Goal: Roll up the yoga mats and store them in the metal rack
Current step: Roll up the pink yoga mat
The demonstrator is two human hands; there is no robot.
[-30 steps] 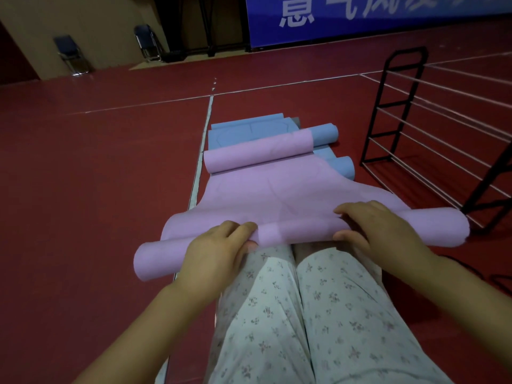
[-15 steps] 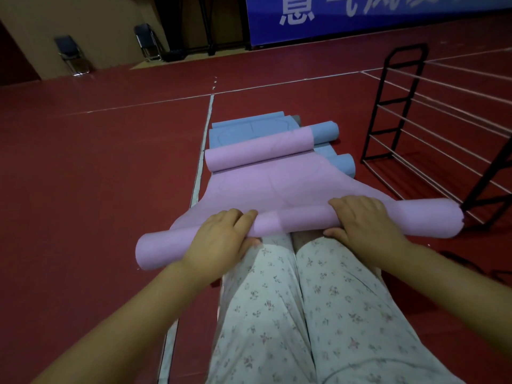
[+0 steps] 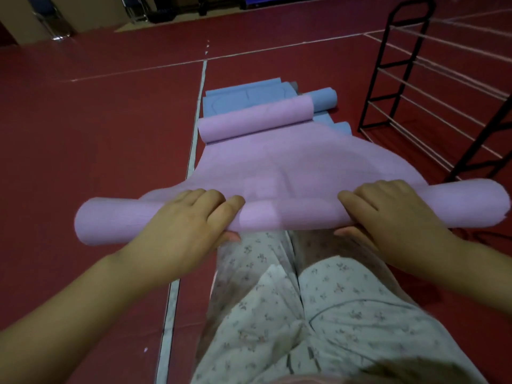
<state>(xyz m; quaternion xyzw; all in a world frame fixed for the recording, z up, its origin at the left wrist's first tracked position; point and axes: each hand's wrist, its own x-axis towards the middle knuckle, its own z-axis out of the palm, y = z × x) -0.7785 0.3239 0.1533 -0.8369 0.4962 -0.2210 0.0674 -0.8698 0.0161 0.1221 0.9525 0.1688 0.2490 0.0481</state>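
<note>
The rolled end of the pink yoga mat (image 3: 277, 217) has advanced farther from the knees since a second ago; left hand (image 3: 182, 225) and right hand (image 3: 393, 217) curl fingers over it, metal rack (image 3: 415, 79) beyond the right fingertips.

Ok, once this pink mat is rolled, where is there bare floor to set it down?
Bare red floor spreads wide left of the white line, beside the left hand. Ahead is crowded: the pink mat, its rolled far end and the blue mats. To the right, the metal rack hems in a narrow strip by the right hand.
</note>
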